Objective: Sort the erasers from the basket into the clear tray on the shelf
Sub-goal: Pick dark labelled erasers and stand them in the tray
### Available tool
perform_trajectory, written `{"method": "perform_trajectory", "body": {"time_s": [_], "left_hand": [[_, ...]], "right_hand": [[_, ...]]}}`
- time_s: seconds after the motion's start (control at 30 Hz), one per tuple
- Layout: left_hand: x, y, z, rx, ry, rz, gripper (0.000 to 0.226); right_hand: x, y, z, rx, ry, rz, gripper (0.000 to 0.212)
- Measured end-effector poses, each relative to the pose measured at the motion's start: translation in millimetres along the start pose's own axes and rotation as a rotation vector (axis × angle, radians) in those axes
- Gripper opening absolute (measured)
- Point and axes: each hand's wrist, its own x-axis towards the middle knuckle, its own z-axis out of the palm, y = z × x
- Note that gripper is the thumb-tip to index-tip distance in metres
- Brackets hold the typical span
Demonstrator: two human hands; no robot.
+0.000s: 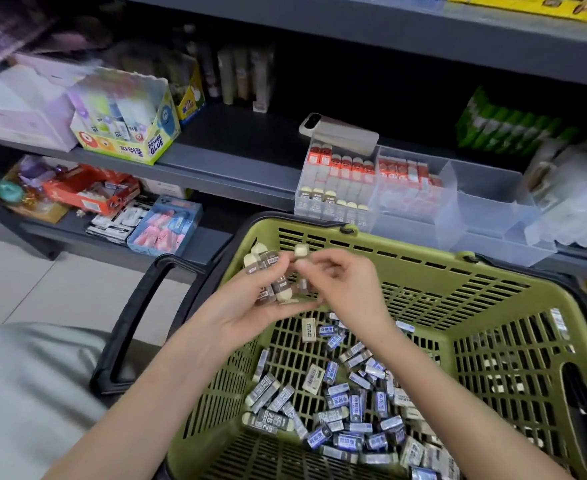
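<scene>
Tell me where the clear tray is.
Head view, upper right: the clear tray sits on the shelf, just beyond the green basket.

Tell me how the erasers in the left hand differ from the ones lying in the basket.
The held erasers, bunched side by side in the left hand, wear brown sleeves; the loose erasers in the basket mostly wear blue-and-silver ones. The held erasers are up in the air; the loose erasers lie scattered on the basket floor. The right hand pinches at the held erasers only. Both are small sleeved blocks.

"power glue" on the yellow glue box [154, 145], "2b" on the erasers [270, 418]
</scene>
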Motion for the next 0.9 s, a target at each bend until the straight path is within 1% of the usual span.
{"method": "perform_trajectory", "body": {"time_s": [0.03, 0.07, 0.1, 0.13, 0.17, 0.2, 0.23, 0.27, 0.3, 0.33, 0.37, 0.4, 0.43, 0.5, 0.57, 0.6, 0.7, 0.77, 0.83, 0.9], "left_hand": [[-0.8, -0.2, -1.1, 0.021, -0.003, -0.014, 0.037], [-1.5, -0.1, -2.7, 0.051, 0.009, -0.02, 0.037], [-1.9, 0.0, -4.2, 0.079, 0.03, -0.021, 0.036], [-2.2, -0.2, -5.4, 0.091, 0.049, -0.021, 0.035], [-2.5, 0.1, -6.1, 0.081, 0.065, -0.018, 0.034], [-2.2, 0.4, -6.4, 0.06, 0.078, -0.007, 0.033], [-1.5, 0.8, -6.8, 0.056, 0.092, 0.019, 0.032], [-0.6, 1.5, -7.1, 0.08, 0.106, 0.057, 0.031], [-0.3, 2.8, -6.6, 0.111, 0.108, 0.1, 0.03], [0.0, 4.5, -5.9, 0.125, 0.098, 0.144, 0.029], [0.3, 6.3, -5.5, 0.119, 0.078, 0.181, 0.028], [0.5, 8.1, -5.4, 0.101, 0.052, 0.206, 0.028], [0.5, 9.7, -5.3, 0.084, 0.026, 0.224, 0.027], [-0.4, 11.7, -5.5, 0.077, -0.016, 0.243, 0.027], [-1.2, 11.6, -5.9, 0.099, -0.043, 0.251, 0.027], [-1.3, 11.4, -5.7, 0.109, -0.045, 0.254, 0.027], [-1.3, 11.7, -3.9, 0.115, -0.029, 0.267, 0.027], [-0.8, 12.1, -3.1, 0.112, -0.026, 0.273, 0.027], [-0.6, 11.9, -3.3, 0.117, -0.031, 0.272, 0.027], [-0.6, 11.0, -4.0, 0.128, -0.036, 0.271, 0.026]], "right_hand": [[1.2, -5.8, 2.9, -0.175, -0.074, -0.025, 0.017], [1.7, -9.5, 5.2, -0.299, -0.163, -0.053, 0.027], [1.8, -10.3, 5.5, -0.309, -0.249, -0.062, 0.036], [1.0, -11.2, 2.9, -0.228, -0.307, -0.052, 0.039], [0.1, -11.3, -1.0, -0.063, -0.31, -0.017, 0.038], [-0.9, -6.8, -4.3, 0.098, -0.243, 0.016, 0.035], [-2.3, 3.2, -5.4, 0.203, -0.144, 0.037, 0.032], [-4.8, 15.2, -4.6, 0.21, -0.067, 0.046, 0.029], [-8.7, 29.1, -0.8, 0.142, -0.042, 0.052, 0.026], [-14.7, 45.4, 6.2, 0.006, -0.104, 0.052, 0.022], [-22.2, 63.2, 15.6, -0.178, -0.241, 0.038, 0.022], [-30.2, 81.1, 26.0, -0.371, -0.406, -0.004, 0.029], [-37.1, 98.5, 35.7, -0.531, -0.56, -0.09, 0.039], [-43.9, 124.3, 53.3, -0.743, -0.787, -0.297, 0.056], [-43.9, 140.5, 67.9, -0.899, -0.913, -0.456, 0.065], [-42.6, 145.0, 74.5, -0.958, -0.939, -0.503, 0.067], [-38.2, 149.8, 89.0, -1.052, -0.91, -0.554, 0.07], [-36.7, 150.8, 92.8, -1.06, -0.855, -0.562, 0.071], [-35.2, 152.8, 90.1, -1.037, -0.771, -0.519, 0.07], [-31.8, 154.1, 82.9, -1.031, -0.664, -0.433, 0.068]]}}
